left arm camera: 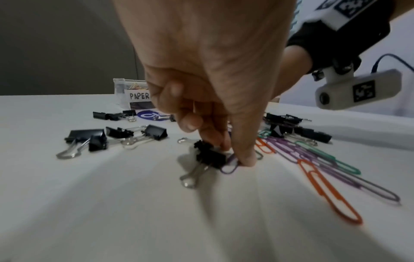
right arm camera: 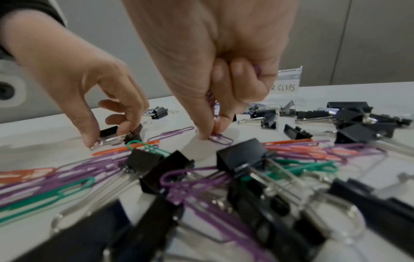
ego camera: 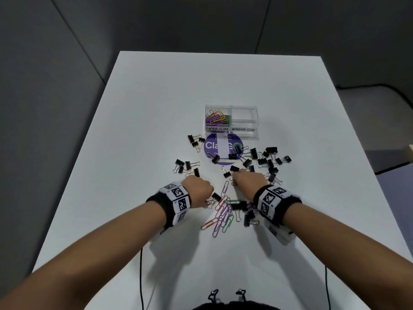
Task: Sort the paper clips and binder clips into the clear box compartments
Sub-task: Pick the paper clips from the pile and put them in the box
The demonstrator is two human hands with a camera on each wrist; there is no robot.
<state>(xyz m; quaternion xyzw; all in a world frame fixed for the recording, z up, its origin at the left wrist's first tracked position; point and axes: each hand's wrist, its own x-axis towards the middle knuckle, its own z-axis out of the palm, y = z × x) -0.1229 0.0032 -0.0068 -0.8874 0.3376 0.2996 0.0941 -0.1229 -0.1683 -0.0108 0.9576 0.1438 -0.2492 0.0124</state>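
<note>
The clear box (ego camera: 231, 130) stands at mid-table. Coloured paper clips (ego camera: 218, 118) fill its left compartment, labelled PAPER CLIPS; the right compartment (ego camera: 244, 118), labelled BINDER CLIPS, holds nothing. My left hand (left arm camera: 235, 154) pinches a black binder clip (left arm camera: 210, 157) that lies on the table, its thumb tip beside a purple paper clip (left arm camera: 229, 166). My right hand (right arm camera: 211, 132) pinches a purple paper clip (right arm camera: 221, 140) on the table and keeps more purple clips tucked in its curled fingers (right arm camera: 241, 74). A pile of loose paper clips (ego camera: 221, 215) lies between my wrists.
Black binder clips are scattered left (ego camera: 187, 166) and right (ego camera: 268, 158) of a round purple sticker (ego camera: 223, 148) in front of the box. More binder clips (ego camera: 245, 213) lie tangled with the paper clips by my right wrist. The white table (ego camera: 156, 108) ends close at both sides.
</note>
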